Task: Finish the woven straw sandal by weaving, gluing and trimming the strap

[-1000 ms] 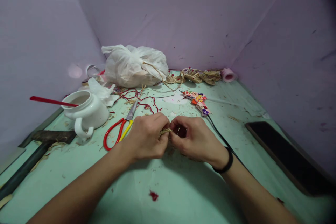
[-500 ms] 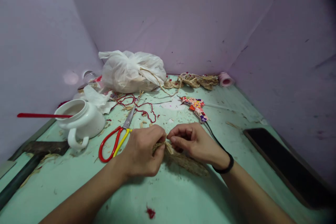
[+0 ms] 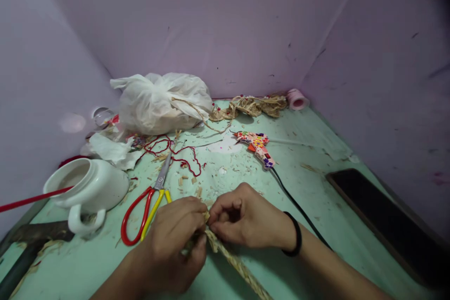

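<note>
A braided straw piece [image 3: 239, 265] runs from between my hands toward the lower right, seen nearly edge-on. My left hand [image 3: 176, 239] is closed around its near end, with the thumb below and the fingers on top. At that same end, my right hand [image 3: 242, 220] is closed in a pinch, fingertips against the straw and close to the left fingertips. The fingers hide the exact spot they grip. Just beyond the left hand lie scissors [image 3: 146, 211] with one red and one yellow handle, blades pointing away.
A white mug [image 3: 108, 180] lies tipped at left, near a dark-handled hammer-like tool [image 3: 28, 253]. Behind are a white plastic bag [image 3: 158, 112], red yarn [image 3: 193, 157] and straw braids [image 3: 260, 105]. A patterned glue gun [image 3: 258, 145] and a phone [image 3: 379, 220] are at right.
The straw piece has turned from its broad side to a narrow edge and points lower right. Both hands appear lower and further left, while the whole view has shifted too.
</note>
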`<action>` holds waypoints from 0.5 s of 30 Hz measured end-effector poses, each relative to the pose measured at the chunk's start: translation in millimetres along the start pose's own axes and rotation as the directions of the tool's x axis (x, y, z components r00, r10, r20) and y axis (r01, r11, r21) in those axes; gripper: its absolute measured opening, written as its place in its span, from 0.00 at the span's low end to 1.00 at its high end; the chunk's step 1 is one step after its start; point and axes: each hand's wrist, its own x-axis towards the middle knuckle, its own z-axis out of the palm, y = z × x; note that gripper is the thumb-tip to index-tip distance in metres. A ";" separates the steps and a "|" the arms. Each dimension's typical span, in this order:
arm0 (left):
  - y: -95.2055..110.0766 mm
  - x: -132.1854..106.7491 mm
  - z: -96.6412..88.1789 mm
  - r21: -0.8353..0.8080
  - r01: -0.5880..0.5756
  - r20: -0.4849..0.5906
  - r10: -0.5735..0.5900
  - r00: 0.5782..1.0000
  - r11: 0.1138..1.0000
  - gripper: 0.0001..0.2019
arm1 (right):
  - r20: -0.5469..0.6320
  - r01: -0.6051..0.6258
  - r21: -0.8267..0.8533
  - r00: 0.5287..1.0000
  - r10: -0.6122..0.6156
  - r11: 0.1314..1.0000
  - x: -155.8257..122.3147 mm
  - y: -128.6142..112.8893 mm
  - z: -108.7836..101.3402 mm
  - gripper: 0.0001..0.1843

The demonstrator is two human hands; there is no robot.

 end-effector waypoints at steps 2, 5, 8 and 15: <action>-0.2 -0.7 -0.8 0.012 -0.008 0.019 0.008 1.000 1.000 0.13 | -0.004 0.043 -0.022 0.999 -0.044 0.999 -1.7 0.2 -0.4 0.05; -0.7 0.0 -3.3 -0.013 0.002 0.069 -0.001 0.998 1.000 0.13 | 0.005 0.123 -0.113 0.992 -0.123 0.986 -4.2 -0.8 -3.3 0.06; -0.9 1.8 -5.3 -0.029 0.030 0.084 -0.028 0.996 0.999 0.11 | 0.036 0.261 -0.270 0.965 -0.261 0.927 -5.5 -2.0 -5.9 0.07; -1.7 4.0 -5.6 -0.068 0.087 0.092 -0.080 0.992 0.994 0.10 | 0.054 0.445 -0.423 0.882 -0.468 0.790 -4.3 2.3 -2.3 0.08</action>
